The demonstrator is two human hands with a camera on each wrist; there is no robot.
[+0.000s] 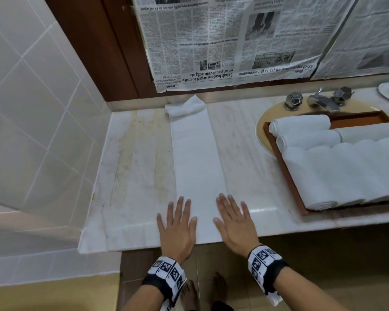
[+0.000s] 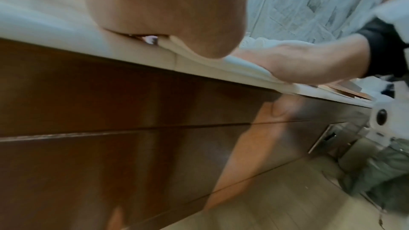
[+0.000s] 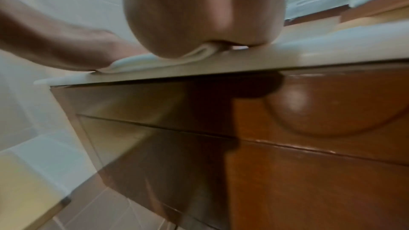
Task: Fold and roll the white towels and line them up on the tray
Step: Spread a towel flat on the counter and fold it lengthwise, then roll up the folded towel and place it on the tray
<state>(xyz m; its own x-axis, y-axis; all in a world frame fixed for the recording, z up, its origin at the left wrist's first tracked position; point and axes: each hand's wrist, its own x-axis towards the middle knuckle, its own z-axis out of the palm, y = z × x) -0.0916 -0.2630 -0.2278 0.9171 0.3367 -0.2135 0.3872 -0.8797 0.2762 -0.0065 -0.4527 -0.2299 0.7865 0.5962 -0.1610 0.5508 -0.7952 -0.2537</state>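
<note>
A white towel (image 1: 194, 158), folded into a long narrow strip, lies on the marble counter (image 1: 135, 158) from the back wall to the front edge, its far end crumpled. My left hand (image 1: 177, 223) lies flat with straight, spread fingers on the towel's near left edge. Flat on the near right edge lies my right hand (image 1: 233, 221). The wrist views show each palm, left (image 2: 168, 15) and right (image 3: 203, 15), pressing the towel's layered end, seen at the counter lip as towel (image 2: 243, 66) and towel (image 3: 137, 60). A wooden tray (image 1: 285, 167) at the right holds several rolled white towels (image 1: 337, 171).
The tray sits over a sink (image 1: 262, 131) with a chrome tap (image 1: 321, 99). Newspaper (image 1: 222, 39) covers the wall behind. A tiled wall (image 1: 32, 104) bounds the counter at the left. Dark wooden drawers (image 2: 110, 128) stand under the counter edge.
</note>
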